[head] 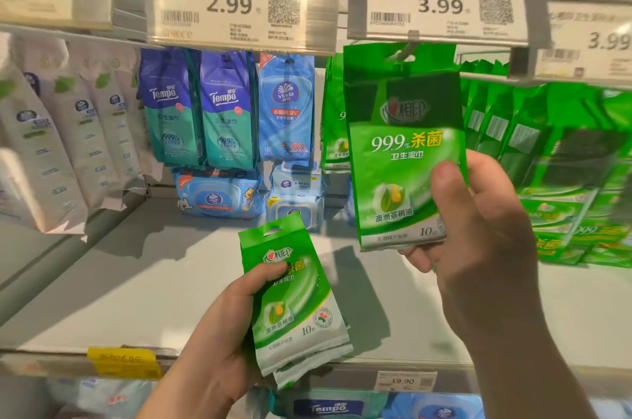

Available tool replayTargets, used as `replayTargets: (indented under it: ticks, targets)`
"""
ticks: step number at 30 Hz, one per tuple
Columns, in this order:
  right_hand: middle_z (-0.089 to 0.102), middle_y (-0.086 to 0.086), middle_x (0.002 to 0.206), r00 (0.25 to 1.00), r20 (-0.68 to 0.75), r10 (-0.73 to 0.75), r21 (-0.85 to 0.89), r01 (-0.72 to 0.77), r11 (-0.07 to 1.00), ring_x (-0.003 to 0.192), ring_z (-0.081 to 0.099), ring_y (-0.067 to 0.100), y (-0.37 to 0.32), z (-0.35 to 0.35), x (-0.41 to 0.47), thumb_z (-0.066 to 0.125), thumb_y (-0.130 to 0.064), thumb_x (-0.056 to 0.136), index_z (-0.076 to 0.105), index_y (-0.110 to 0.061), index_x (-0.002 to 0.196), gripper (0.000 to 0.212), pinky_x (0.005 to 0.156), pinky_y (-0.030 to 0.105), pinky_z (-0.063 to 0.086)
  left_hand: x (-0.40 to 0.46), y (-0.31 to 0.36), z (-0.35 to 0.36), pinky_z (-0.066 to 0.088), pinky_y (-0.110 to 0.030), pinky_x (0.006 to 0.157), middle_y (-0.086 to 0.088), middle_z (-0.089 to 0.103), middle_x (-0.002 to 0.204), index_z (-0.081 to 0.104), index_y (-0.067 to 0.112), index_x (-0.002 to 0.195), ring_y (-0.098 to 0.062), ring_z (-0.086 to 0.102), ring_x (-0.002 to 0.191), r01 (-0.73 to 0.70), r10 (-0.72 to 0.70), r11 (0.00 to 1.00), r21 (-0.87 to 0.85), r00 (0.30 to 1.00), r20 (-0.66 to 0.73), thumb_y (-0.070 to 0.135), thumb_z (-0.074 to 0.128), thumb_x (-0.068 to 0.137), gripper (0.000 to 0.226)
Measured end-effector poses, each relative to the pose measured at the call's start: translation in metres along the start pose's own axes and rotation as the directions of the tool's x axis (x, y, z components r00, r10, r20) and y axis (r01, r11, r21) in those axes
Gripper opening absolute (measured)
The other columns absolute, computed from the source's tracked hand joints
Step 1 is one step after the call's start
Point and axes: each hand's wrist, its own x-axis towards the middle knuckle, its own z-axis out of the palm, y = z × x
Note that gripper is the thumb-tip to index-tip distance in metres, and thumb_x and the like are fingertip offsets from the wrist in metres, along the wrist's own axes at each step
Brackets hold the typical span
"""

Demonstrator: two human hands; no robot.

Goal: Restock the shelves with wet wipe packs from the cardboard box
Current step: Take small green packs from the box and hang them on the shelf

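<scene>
At lower centre a small stack of green packs (301, 302) is gripped by the left hand (219, 343), thumb curled over the front, apparently kept as a reserve. Higher, right of centre, one pack (403, 158) is pinched at its lower corner by the right hand (478, 230), thumb in front and fingers behind, its hang-hole raised to the hook (405, 49) under the 3.99 tag (441, 4), probably for threading on. Behind, more green packs (506, 124) hang at right; blue packs (201, 110) hang at centre left. No cardboard box is in view.

Green wet wipe pack (403, 151) upright under hook; small stack (294, 302) lower, tilted.
</scene>
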Motion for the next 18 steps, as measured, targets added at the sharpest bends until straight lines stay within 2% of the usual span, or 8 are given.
replayTargets:
  ticks: [3, 6, 8, 11, 13, 15, 17, 18]
  targets:
    - [0.066, 0.012, 0.074, 1.0, -0.003, -0.016, -0.042, 0.016, 0.999, 0.051, 0.06, 0.021, 0.012, 0.0, 0.001, 0.052, -0.024, 0.107, 0.056, -0.005, 0.1, 0.021, 0.041, 0.027, 0.043, -0.004, 0.0, 0.0, 0.031, -0.018, 0.021, -0.014, 0.058, 0.039, 0.055, -0.004, 0.073, -0.019, 0.054, 0.024, 0.009, -0.009, 1.0, -0.019, 1.0, -0.016, 0.004, 0.038, 0.101, 0.033]
    - [0.064, 0.02, 0.075, 1.0, 0.014, 0.015, -0.1, -0.013, 0.995, 0.055, 0.057, 0.04, 0.029, -0.001, -0.001, 0.053, -0.038, 0.097, 0.058, -0.021, 0.09, 0.019, 0.047, 0.038, 0.044, -0.014, -0.002, -0.002, 0.036, -0.02, 0.023, -0.017, 0.061, 0.044, 0.058, -0.005, 0.074, -0.022, 0.057, 0.028, 0.013, -0.012, 0.998, -0.057, 1.0, 0.012, 0.006, 0.043, 0.098, 0.03]
    - [0.066, 0.018, 0.071, 0.996, 0.025, 0.084, -0.096, -0.081, 0.992, 0.056, 0.056, 0.038, 0.04, -0.001, -0.005, 0.053, -0.04, 0.094, 0.057, -0.026, 0.082, 0.019, 0.049, 0.037, 0.044, -0.019, 0.001, -0.001, 0.035, -0.019, 0.023, -0.016, 0.06, 0.043, 0.057, -0.005, 0.073, -0.021, 0.056, 0.027, 0.047, -0.045, 0.996, -0.076, 0.999, 0.019, 0.004, 0.049, 0.095, 0.025]
    - [0.07, 0.013, 0.073, 0.99, 0.021, 0.143, -0.054, -0.141, 0.988, 0.054, 0.06, 0.024, 0.052, 0.001, -0.005, 0.053, -0.036, 0.097, 0.055, -0.01, 0.084, 0.029, 0.047, 0.028, 0.044, -0.007, 0.009, 0.001, 0.026, -0.017, 0.02, -0.012, 0.05, 0.03, 0.049, -0.002, 0.068, -0.015, 0.047, 0.019, 0.053, -0.048, 0.997, 0.063, 0.996, -0.081, -0.015, 0.065, 0.074, 0.021]
    - [0.07, 0.011, 0.072, 0.989, 0.0, 0.147, -0.056, -0.147, 0.988, 0.054, 0.06, 0.022, 0.054, 0.004, -0.001, 0.051, -0.027, 0.106, 0.053, -0.008, 0.084, 0.03, 0.048, 0.027, 0.045, 0.0, 0.012, -0.002, 0.031, -0.018, 0.023, -0.006, 0.042, 0.023, 0.045, 0.003, 0.066, -0.009, 0.04, 0.015, 0.028, 0.008, 0.967, 0.253, 0.99, -0.141, -0.012, 0.044, 0.096, 0.034]
    - [0.069, 0.009, 0.069, 0.987, -0.019, 0.157, -0.056, -0.158, 0.986, 0.053, 0.059, 0.021, 0.054, 0.008, 0.005, 0.046, -0.02, 0.108, 0.052, -0.009, 0.083, 0.028, 0.047, 0.027, 0.044, 0.009, 0.012, -0.006, 0.033, -0.019, 0.024, -0.008, 0.044, 0.025, 0.049, 0.0, 0.068, -0.011, 0.042, 0.016, 0.012, 0.036, 0.956, 0.292, 0.987, -0.159, -0.008, 0.027, 0.103, 0.042]
    - [0.069, 0.009, 0.069, 0.985, -0.03, 0.171, -0.064, -0.172, 0.983, 0.052, 0.058, 0.021, 0.056, 0.011, 0.013, 0.044, -0.019, 0.108, 0.051, -0.01, 0.083, 0.027, 0.046, 0.027, 0.043, 0.014, 0.015, -0.007, 0.044, -0.021, 0.037, -0.018, 0.057, 0.039, 0.059, -0.014, 0.092, -0.01, 0.054, 0.027, 0.03, 0.014, 0.962, 0.273, 0.987, -0.158, -0.007, 0.027, 0.104, 0.035]
    - [0.069, 0.009, 0.07, 0.984, -0.036, 0.177, -0.074, -0.179, 0.981, 0.052, 0.058, 0.022, 0.058, 0.012, 0.016, 0.044, -0.019, 0.109, 0.051, -0.01, 0.084, 0.027, 0.047, 0.029, 0.043, 0.016, 0.015, -0.007, 0.05, -0.022, 0.055, -0.026, 0.065, 0.06, 0.055, -0.02, 0.112, -0.007, 0.062, 0.039, 0.037, 0.004, 0.98, 0.195, 0.979, -0.202, -0.004, 0.03, 0.104, 0.03]
